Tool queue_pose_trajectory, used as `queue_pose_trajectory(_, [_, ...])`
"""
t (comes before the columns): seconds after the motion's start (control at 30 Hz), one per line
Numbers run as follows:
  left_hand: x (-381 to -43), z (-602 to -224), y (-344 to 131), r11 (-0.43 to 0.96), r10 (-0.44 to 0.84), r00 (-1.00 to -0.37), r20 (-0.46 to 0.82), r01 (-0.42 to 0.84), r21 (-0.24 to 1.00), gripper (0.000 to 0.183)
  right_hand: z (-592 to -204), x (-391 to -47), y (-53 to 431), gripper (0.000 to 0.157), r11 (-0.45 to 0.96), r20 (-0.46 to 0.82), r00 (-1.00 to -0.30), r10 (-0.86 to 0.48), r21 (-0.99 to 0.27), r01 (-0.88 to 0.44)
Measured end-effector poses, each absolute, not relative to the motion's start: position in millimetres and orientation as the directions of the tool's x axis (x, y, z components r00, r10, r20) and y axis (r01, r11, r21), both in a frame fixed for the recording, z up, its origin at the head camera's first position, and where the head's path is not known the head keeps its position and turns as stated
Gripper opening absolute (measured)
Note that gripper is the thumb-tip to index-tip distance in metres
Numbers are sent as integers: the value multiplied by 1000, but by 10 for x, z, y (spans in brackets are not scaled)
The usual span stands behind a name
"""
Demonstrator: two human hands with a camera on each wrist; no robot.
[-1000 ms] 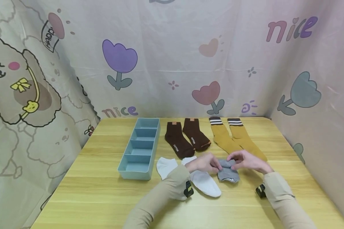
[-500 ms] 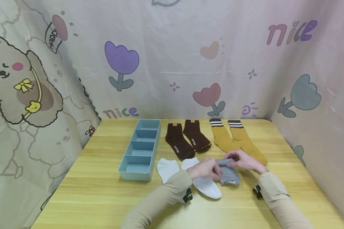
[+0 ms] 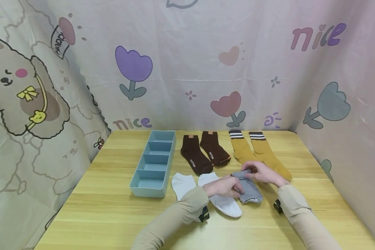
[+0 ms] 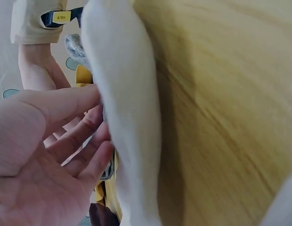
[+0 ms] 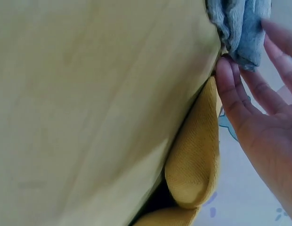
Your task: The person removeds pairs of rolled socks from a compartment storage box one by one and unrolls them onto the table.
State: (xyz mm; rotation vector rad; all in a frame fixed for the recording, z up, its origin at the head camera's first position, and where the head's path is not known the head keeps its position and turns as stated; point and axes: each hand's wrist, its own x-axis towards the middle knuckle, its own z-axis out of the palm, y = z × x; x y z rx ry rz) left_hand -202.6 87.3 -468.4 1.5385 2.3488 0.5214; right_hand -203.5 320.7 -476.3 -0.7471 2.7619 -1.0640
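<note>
A folded grey sock (image 3: 250, 191) lies on the wooden table in front of me, its far end doubled over into a flap. My right hand (image 3: 261, 172) pinches the far end of it; in the right wrist view the grey cloth (image 5: 247, 35) sits between thumb and fingers. At the sock's left side is my left hand (image 3: 222, 187), fingers loosely bent with fingertips right at its edge. Under that hand and wrist lies a white sock (image 3: 227, 207). In the left wrist view this white sock (image 4: 125, 103) hides the left fingertips partly.
Another white sock (image 3: 182, 184) lies further left, beside a blue four-compartment organizer box (image 3: 148, 191). Behind are two brown socks (image 3: 195, 159) and two mustard socks (image 3: 270, 152) with striped cuffs. A printed curtain (image 3: 181, 62) hangs around the table's back and sides.
The grey sock's doubled-over far end has shifted up and left, and the sock lies longer. My right hand has moved slightly left with it; the left fingers have loosened.
</note>
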Motion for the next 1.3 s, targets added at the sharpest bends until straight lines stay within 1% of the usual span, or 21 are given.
queue_pose_trajectory(0.13, [-2033,-4685,855,349,928,-371,-38,831,434,21,-4739,-2056,3197,29,651,48,-874,-484,-648,-396])
queue_pose_trajectory(0.2, [-2040,-4685,846,342,931,-364,-34,834,432,21,-4726,-2068,3188,30,666,31,-876,-481,-637,-388])
queue_pose_trajectory(0.4, [-2063,-4685,832,335,933,-359,-35,826,452,21,-4700,-2107,3168,21,706,-4,-897,-442,-619,-344])
queue_pose_trajectory(0.5, [-2068,-4684,834,338,932,-361,-38,827,449,22,-4701,-2125,3163,13,709,14,-910,-414,-622,-332])
queue_pose_trajectory(0.6, [-2068,-4685,834,340,933,-358,-45,831,440,22,-4708,-2132,3158,9,705,51,-913,-405,-618,-347])
queue_pose_trajectory(0.67, [-2069,-4686,834,336,935,-352,-46,835,436,22,-4713,-2132,3158,9,701,63,-911,-408,-617,-357])
queue_pose_trajectory(0.87, [-2076,-4696,830,334,935,-351,-45,834,439,23,-4702,-2169,3135,23,707,28,-905,-424,-615,-350])
queue_pose_trajectory(0.93, [-2079,-4703,830,338,934,-353,-51,830,443,23,-4696,-2195,3120,22,724,13,-910,-414,-601,-338])
queue_pose_trajectory(1.13, [-2090,-4716,831,340,934,-354,-57,824,454,22,-4682,-2268,3074,12,775,-4,-939,-344,-565,-281])
queue_pose_trajectory(1.3, [-2091,-4714,824,340,933,-355,-55,824,453,21,-4675,-2287,3048,14,790,37,-948,-315,-543,-284])
